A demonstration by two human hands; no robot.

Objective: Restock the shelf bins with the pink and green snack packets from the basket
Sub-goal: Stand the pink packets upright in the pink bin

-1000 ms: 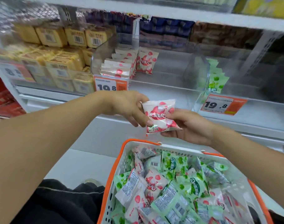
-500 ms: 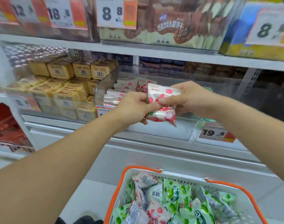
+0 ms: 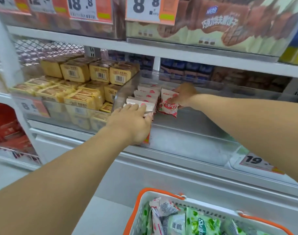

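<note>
Head view, near to far. Nearest, at frame bottom: white basket with orange rim (image 3: 145, 197), holding mixed pink and green snack packets (image 3: 198, 223); plenty left, so restocking judged far from finished.

Mid-distance: left hand (image 3: 133, 122) reaching into clear shelf bin (image 3: 192, 146), fingers laid out fairly straight on front of the row of pink packets (image 3: 145, 99) stacked on edge at the bin's left side. Pressing or steadying the row, not curled round anything. Price tag under the palm partly hidden.

Just beyond: right hand (image 3: 182, 97) deeper in the same bin, fingers and thumb pinched round one pink packet (image 3: 168, 106), held upright, touching or just beside the row's right flank. Cannot tell whether its lower edge already rests on the bin floor.

Farther: yellow boxed snacks (image 3: 77, 92) in the neighbouring bin to the left; dark blue packs (image 3: 187, 68) at shelf back; price labels (image 3: 148, 7) on the shelf above.

Step in hand, as judged: seating one pink packet beside the row. Next move calls for release once upright and supported, left hand holding the row from toppling, then return to basket. Green packets need the other bin, to the right, mostly out of view.
</note>
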